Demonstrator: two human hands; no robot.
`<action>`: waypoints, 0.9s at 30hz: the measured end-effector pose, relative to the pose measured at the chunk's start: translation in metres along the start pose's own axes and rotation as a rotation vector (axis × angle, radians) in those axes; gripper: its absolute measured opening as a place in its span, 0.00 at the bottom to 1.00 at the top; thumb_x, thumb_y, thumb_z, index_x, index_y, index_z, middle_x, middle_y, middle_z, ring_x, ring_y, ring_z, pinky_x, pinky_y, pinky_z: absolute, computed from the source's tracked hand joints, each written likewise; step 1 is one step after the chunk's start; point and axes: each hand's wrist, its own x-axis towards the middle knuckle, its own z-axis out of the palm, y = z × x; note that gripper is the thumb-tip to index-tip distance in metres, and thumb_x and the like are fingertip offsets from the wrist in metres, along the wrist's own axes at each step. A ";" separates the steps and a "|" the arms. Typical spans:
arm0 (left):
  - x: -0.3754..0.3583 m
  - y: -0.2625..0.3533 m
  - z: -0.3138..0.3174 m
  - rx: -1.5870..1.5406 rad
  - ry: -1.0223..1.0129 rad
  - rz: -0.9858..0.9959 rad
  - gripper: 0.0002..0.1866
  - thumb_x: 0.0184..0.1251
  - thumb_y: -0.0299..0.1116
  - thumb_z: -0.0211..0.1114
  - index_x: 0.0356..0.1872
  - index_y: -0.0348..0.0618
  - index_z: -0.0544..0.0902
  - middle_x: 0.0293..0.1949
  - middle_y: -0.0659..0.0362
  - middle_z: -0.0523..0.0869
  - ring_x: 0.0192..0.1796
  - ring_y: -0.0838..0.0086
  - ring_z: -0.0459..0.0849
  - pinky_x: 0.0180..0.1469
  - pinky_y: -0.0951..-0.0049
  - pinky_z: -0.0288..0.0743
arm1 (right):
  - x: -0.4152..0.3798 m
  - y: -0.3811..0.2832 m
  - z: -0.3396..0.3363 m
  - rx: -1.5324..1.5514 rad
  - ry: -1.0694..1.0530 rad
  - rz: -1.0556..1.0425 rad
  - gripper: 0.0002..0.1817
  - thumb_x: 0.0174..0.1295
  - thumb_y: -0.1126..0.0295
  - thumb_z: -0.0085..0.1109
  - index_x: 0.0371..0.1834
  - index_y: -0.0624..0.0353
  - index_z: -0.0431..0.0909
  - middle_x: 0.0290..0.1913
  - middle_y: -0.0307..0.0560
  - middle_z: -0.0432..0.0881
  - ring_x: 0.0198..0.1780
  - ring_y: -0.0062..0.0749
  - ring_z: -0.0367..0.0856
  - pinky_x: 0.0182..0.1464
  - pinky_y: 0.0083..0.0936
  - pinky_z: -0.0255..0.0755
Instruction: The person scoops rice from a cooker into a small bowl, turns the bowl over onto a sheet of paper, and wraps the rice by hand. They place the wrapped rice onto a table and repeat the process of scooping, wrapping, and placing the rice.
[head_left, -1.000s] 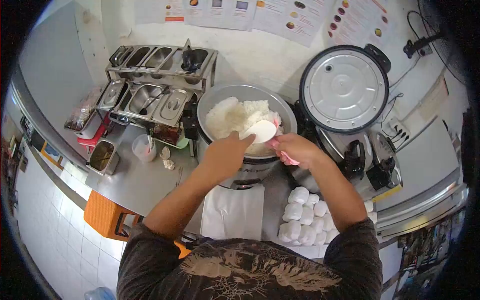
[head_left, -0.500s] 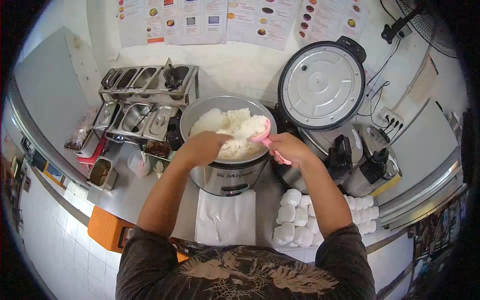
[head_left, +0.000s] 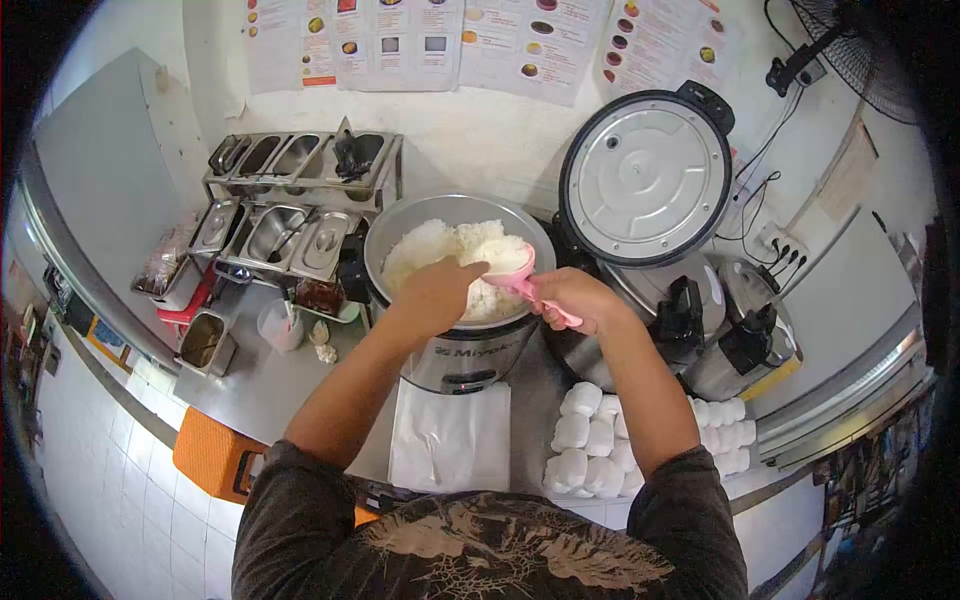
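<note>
My right hand (head_left: 575, 298) is wrapped around the handle of a pink scoop (head_left: 517, 284), held over the front of an open rice cooker (head_left: 400, 215). White rice (head_left: 424, 243) fills much of the pot, and a heap of it sits in the scoop's bowl. My left hand (head_left: 437, 293) reaches over the pot's near rim, fingers drawn together and tips at the scoop's left edge. Whether anything is pinched there is hidden. In front of the cooker lies a stack of white paper sheets (head_left: 449, 440).
Several white wrapped bundles (head_left: 585, 445) sit at the right front. Behind them stand another cooker, a raised round lid (head_left: 646, 180) and a metal airpot (head_left: 750, 340). Steel condiment pans (head_left: 275, 235), a plastic cup (head_left: 280, 327) and an orange case (head_left: 215, 455) are at the left.
The scoop has come down slightly and left, and its rice now looks flatter. My left hand has moved right to the scoop's edge. The whole view has shifted a little.
</note>
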 end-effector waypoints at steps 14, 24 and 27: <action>0.014 -0.027 0.004 -0.072 -0.104 0.164 0.24 0.67 0.25 0.53 0.64 0.48 0.81 0.40 0.43 0.85 0.48 0.48 0.84 0.54 0.52 0.76 | -0.012 -0.012 0.026 -0.258 0.072 -0.039 0.08 0.69 0.73 0.52 0.43 0.62 0.80 0.27 0.38 0.73 0.19 0.19 0.68 0.19 0.20 0.61; 0.040 -0.060 -0.003 -0.113 -0.056 0.003 0.25 0.67 0.27 0.53 0.65 0.49 0.81 0.51 0.40 0.87 0.56 0.45 0.84 0.60 0.52 0.75 | -0.007 -0.001 0.019 -0.202 0.095 -0.067 0.09 0.67 0.76 0.50 0.42 0.62 0.80 0.26 0.38 0.73 0.21 0.19 0.69 0.19 0.20 0.64; 0.019 -0.034 0.000 -0.129 -0.162 0.212 0.24 0.69 0.28 0.53 0.66 0.51 0.80 0.51 0.39 0.86 0.57 0.44 0.83 0.63 0.52 0.73 | -0.005 0.002 0.012 -0.194 0.106 -0.071 0.08 0.67 0.74 0.52 0.43 0.62 0.81 0.26 0.38 0.73 0.21 0.19 0.69 0.19 0.20 0.64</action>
